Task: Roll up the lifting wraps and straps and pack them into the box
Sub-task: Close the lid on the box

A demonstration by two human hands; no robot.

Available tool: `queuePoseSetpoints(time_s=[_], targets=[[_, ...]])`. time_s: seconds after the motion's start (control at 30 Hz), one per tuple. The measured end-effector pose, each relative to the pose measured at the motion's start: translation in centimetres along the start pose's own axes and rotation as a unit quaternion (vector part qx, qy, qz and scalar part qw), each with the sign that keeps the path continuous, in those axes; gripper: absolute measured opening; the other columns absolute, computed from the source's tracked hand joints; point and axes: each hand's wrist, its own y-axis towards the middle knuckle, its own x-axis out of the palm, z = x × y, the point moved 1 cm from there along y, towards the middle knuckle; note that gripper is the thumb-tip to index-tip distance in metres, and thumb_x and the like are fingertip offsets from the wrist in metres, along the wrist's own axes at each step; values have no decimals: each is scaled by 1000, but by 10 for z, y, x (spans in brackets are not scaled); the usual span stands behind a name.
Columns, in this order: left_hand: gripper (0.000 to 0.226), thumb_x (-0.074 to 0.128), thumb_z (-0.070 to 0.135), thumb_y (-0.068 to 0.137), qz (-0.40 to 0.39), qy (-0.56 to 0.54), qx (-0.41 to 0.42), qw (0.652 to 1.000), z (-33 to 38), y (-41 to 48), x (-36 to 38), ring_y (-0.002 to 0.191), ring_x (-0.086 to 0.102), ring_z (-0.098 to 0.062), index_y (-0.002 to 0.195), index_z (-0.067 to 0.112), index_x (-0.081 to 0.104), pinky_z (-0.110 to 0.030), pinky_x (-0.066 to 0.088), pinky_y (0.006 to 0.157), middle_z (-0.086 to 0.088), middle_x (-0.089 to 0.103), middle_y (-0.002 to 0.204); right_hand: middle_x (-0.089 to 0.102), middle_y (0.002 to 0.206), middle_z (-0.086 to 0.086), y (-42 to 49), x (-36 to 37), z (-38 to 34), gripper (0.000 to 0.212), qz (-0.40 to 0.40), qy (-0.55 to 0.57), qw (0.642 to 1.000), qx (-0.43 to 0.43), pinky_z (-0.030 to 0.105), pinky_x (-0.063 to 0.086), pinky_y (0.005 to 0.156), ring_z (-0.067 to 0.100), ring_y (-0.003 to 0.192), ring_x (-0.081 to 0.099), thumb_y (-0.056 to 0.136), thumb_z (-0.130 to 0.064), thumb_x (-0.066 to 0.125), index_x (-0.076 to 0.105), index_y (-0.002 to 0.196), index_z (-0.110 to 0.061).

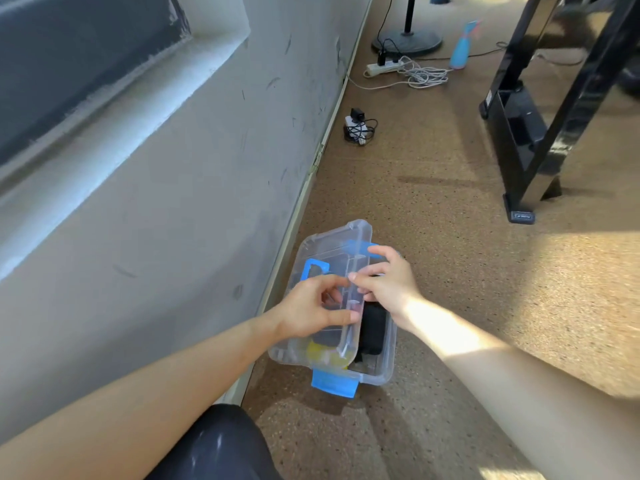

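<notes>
A clear plastic box [382, 374] with blue latches stands on the cork floor beside the wall. Its clear lid [327, 249] with a blue handle lies skewed over the box's left part, leaving the right side uncovered. Black rolled wraps [372, 327] show in the uncovered part, and something yellow [320, 353] shows through the lid near the front. My left hand [311, 308] grips the lid's right edge between thumb and fingers. My right hand [389, 282] holds the same edge from the other side, fingers curled over it near the far blue latch.
A grey wall [173, 202] with a pale baseboard runs along the left. A black machine frame [540, 109] stands at the right. Farther off lie a charger with tangled cable [358, 128], a power strip [384, 67], a fan base [408, 41] and a blue bottle [462, 51]. My dark-clad knee [218, 445] is below.
</notes>
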Motion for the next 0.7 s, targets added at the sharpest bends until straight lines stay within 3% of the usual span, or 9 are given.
queuePoseSetpoints(time_s=[0.1,0.2,0.27,0.33,0.4,0.5,0.6,0.7], targets=[[57,82,41,84,54,91,0,994,-20,5,-8,112,61,-15,135,22,64,-22,46,95,4,62,114,70,95,9,0,-15,10,65,29,-48,998,0,27,53,58,18,67,66,86,-4,79,49,142,-16],[70,80,44,85,134,172,-94,971,-43,10,-21,131,51,-27,146,24,53,-40,44,110,-7,51,140,71,95,5,-3,-30,27,66,64,-105,992,12,32,60,68,17,73,68,88,-4,75,47,146,-16],[84,76,45,87,100,181,-167,964,-55,10,-22,141,44,-32,157,20,37,-43,40,115,-14,41,153,71,88,-1,-4,-35,38,66,90,-145,985,11,40,59,82,14,78,69,86,-8,75,48,146,-18],[80,72,38,92,49,175,-183,966,-60,11,-18,142,45,-30,158,16,33,-37,39,115,-14,42,157,68,79,-8,-5,-37,44,64,105,-186,977,-5,32,52,78,4,74,64,85,-13,76,52,144,-18],[65,70,28,95,33,143,-166,975,-59,13,-13,134,54,-24,153,18,42,-35,45,110,-6,55,149,66,81,-8,-7,-38,47,60,107,-217,970,-20,26,46,72,1,74,61,86,-15,75,53,142,-18],[65,76,25,91,46,85,-160,982,-59,16,-11,120,62,-20,149,22,48,-40,52,104,-2,65,134,57,120,2,-5,-43,56,69,87,-244,965,-32,34,52,89,20,102,61,86,-11,73,48,149,-21],[68,83,30,84,42,82,-163,982,-66,19,-11,102,66,-17,144,25,52,-42,57,96,5,66,108,45,126,-7,-3,-51,64,68,43,-254,966,-28,33,54,90,20,101,62,88,-12,72,49,151,-24],[70,84,28,83,42,95,-156,982,-69,19,-8,98,65,-14,144,26,49,-38,56,94,10,65,103,36,149,-10,0,-57,68,63,23,-290,956,-45,34,42,110,14,134,44,90,-22,73,51,149,-25]])
